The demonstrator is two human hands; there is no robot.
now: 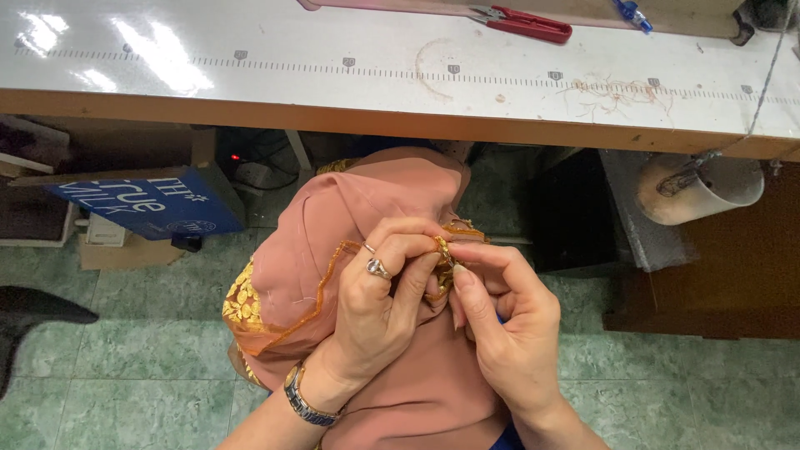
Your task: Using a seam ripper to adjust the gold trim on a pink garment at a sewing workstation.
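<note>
**Two hands pinching the gold trim of a pink cloth**

At the far left, a blue printed box [146, 204] is sitting on the green tiled floor [125, 358] under the edge of the white worktable [333, 83], whose surface is carrying a printed measuring scale. Moving right, the pink cloth [350, 208] is hanging bunched in the person's lap, below the table edge, with a patch of gold embroidery [242, 302] showing on its left fold.

The left hand [379, 304], wearing rings and a wristwatch [302, 400], is closing its thumb and fingers on the cloth's gold trim [443, 250]. Just beside it, the right hand [500, 321] is pinching the same trim from the other side, fingertips of both hands almost touching. The trim is lying at the very top of both grips, between the two thumbs, and its long axis is running roughly left to right along the cloth's edge, curving down the left fold as a thin beaded line. Both hands are about equally near the pinched spot; whether a needle or thread is being held there is too small to tell.

Further right, red-handled clippers [525, 22] are lying on the tabletop, loose orange threads [617, 96] are scattered beside the scale, and a white cup [708, 187] is hanging under the table edge.
</note>
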